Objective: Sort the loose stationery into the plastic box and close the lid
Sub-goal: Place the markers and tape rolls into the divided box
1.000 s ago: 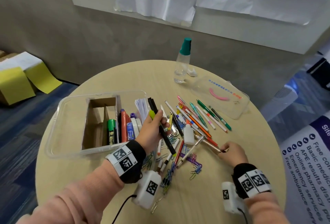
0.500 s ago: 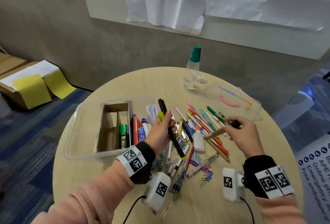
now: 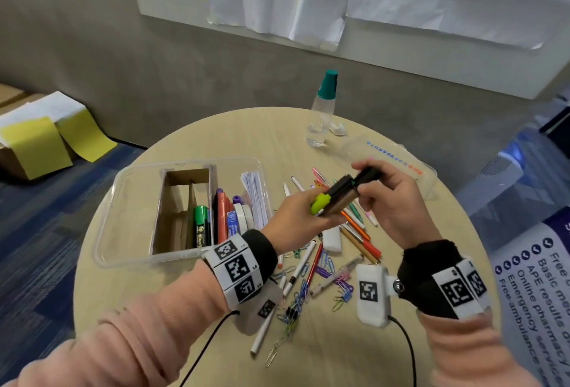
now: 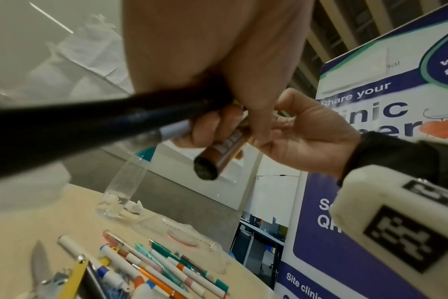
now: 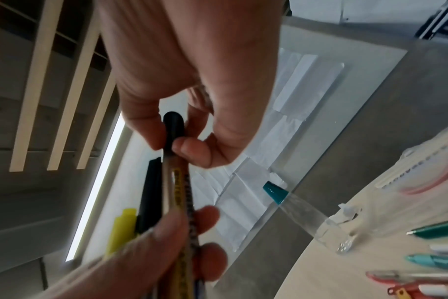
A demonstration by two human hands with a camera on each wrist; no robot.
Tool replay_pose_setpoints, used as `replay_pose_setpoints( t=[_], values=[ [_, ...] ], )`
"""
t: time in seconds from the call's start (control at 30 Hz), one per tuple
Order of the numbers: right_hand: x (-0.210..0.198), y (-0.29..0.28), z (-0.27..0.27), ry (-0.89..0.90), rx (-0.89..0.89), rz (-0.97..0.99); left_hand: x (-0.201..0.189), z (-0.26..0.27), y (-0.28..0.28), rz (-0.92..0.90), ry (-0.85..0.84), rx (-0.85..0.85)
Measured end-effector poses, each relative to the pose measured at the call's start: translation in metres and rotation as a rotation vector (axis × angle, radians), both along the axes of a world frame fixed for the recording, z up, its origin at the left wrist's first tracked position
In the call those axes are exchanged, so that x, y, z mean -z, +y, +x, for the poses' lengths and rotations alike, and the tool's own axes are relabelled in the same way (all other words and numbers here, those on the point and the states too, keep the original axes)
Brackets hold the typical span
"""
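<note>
The open box (image 3: 123, 201) sits at the table's left. Above the loose pile the left hand (image 3: 296, 217) clamps a bundle of pens (image 3: 333, 198), its long axis running near-left to far-right. The right hand (image 3: 391, 201) pinches the brown pen's black far end (image 5: 173, 125); a loose handover could spill them.

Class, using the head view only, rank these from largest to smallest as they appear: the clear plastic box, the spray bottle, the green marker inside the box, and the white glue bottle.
1. Plastic box
2. Spray bottle
3. Green marker
4. Glue bottle, partly hidden, so unsure
</note>
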State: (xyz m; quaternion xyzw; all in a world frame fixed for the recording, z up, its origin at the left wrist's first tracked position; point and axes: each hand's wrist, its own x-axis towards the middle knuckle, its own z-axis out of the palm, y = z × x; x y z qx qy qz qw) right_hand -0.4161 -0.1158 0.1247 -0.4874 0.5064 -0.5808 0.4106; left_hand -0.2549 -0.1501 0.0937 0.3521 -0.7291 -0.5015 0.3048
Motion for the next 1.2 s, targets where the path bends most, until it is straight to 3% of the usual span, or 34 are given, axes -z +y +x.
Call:
replay_pose_setpoints(
  t=[0.17, 0.4, 0.53, 0.8, 0.93, 1.1, 1.2],
  values=[
    [0.005, -0.013, 0.017, -0.077, -0.043, 0.0, -0.005, 0.005, -0.001, 0.103, 0.08, -0.109],
    [0.047, -0.029, 0.061, 0.306, -0.107, 0.276, -0.027, 0.053, -0.034, 0.276, 0.151, -0.389],
    [0.06, -0.042, 0.084, 0.422, -0.171, 0.399, -0.035, 0.092, -0.053, 0.547, 0.222, -0.484],
    [0.071, -0.056, 0.118, 0.592, -0.294, 0.545, -0.025, 0.146, -0.07, 0.828, -0.137, -0.545],
    [0.079, -0.057, 0.121, 0.628, -0.251, 0.499, -0.018, 0.147, -0.068, 0.813, -0.143, -0.604],
    [0.086, -0.056, 0.122, 0.651, -0.219, 0.495, -0.015, 0.138, -0.07, 0.597, 0.17, -0.684],
    [0.088, -0.059, 0.123, 0.637, -0.216, 0.512, -0.014, 0.136, -0.073, 0.493, 0.255, -0.767]
  ],
)
